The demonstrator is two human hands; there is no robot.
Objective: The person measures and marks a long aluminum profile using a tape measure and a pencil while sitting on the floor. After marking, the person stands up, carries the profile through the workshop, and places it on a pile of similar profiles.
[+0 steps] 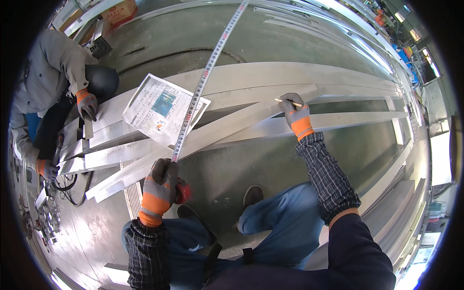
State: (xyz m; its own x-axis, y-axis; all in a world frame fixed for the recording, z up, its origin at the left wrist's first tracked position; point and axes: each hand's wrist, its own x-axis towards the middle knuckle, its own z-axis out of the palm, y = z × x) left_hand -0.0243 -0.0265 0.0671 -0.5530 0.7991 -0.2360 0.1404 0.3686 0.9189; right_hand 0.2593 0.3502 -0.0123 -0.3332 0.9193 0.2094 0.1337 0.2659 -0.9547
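My left hand [159, 186], in a grey and orange glove, is closed round a tape measure, whose red case [182, 191] shows beside the fingers. Its white blade [208, 72] runs out from that hand, across a printed sheet [157, 110] and up past the far edge of view. Between the fingers of my gloved right hand [295, 113] is a thin pale pencil [286, 101], held just over a long silver metal profile [217, 126]. That profile lies slantwise over other long metal bars [338, 72], its near end beside my left hand.
At the left a co-worker crouches, one gloved hand [87, 104] at the bars' ends and the other [47, 169] near a dark tool [59, 145]. More profiles [338, 34] lie along the far floor, with a cardboard box [118, 13] at far left. Long bars [391, 217] are stacked at right.
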